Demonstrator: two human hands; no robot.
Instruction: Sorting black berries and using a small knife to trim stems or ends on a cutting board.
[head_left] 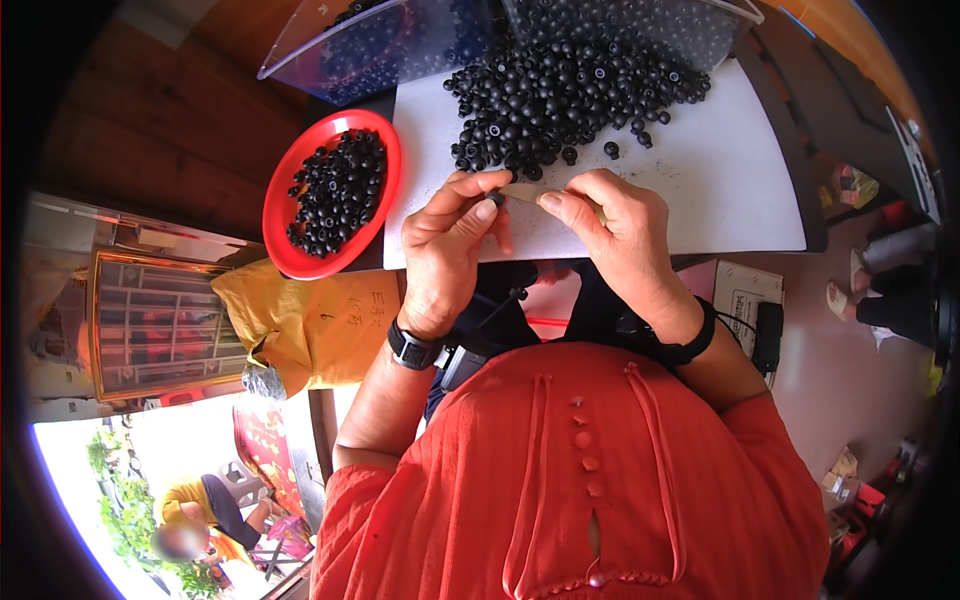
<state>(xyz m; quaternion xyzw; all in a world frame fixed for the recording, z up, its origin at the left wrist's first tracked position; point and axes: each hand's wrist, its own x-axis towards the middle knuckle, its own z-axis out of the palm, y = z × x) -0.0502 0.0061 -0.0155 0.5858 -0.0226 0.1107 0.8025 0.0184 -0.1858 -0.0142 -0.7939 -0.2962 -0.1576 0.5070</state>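
Observation:
In my left hand, a small black round part is pinched between thumb and fingertips. My right hand is closed around a small knife, whose pale blade points left and meets the black part or lies right beside it. Most of the handle is hidden in my palm. Both hands are above the near edge of a white work surface. Just beyond them spreads a heap of similar black parts, some showing a pale ring or hole.
A red plate with more black parts stands to the left. Clear plastic bins tip toward the heap at the back. A yellow bag sits below the plate. Another person sits outside at lower left; someone's feet show at right.

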